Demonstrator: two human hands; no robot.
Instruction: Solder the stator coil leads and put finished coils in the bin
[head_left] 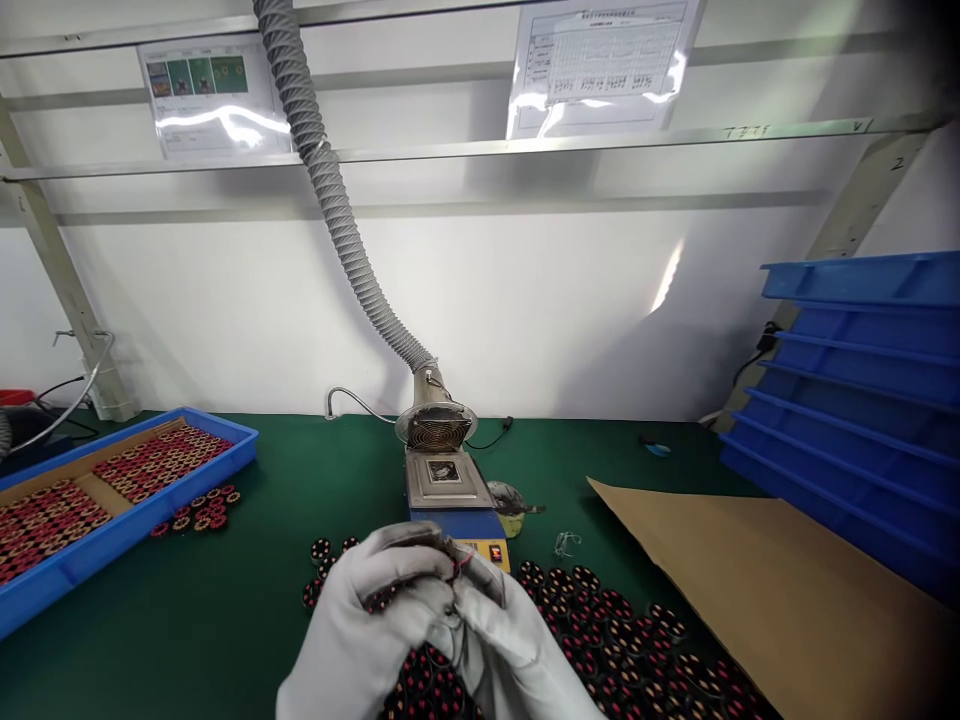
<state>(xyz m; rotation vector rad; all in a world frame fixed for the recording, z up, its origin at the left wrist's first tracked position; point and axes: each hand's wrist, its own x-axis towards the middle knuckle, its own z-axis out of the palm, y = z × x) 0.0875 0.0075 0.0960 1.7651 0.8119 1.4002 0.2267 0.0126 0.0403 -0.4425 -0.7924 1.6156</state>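
Observation:
My left hand (382, 610), in a white glove with darkened fingertips, is closed with its fingers curled in front of me. Against it, my right hand (506, 620), gloved alike, pinches at the same spot. A small dark thing with a bit of red (459, 567) shows between the fingertips; its kind is mostly hidden. Beneath and to the right of the hands lie many small round black parts (622, 630) with red and tan segments. More black round parts (321, 550) lie just left of the hands.
Behind the hands stands a solder-pot-like metal-topped heater (450, 482) under a fume hose (337, 200). A blue tray (187, 475) of round parts lies left, with loose parts (202, 510) beside it. At right are cardboard (765, 570) and stacked blue trays (862, 400).

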